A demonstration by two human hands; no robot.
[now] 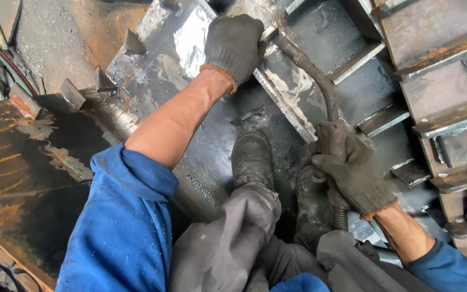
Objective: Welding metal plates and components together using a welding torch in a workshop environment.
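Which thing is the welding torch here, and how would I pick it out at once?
Start at the big shiny steel plate near the top centre, where the gloved left hand rests on its edge. From that hand a dark curved neck runs down to the right hand: that is the welding torch. It is the only round, bent piece among flat, straight-edged steel.

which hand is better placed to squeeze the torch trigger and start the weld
Right. The right hand already grips the welding torch by its handle; the left hand is up by the nozzle tip, steadying it against the steel plate.
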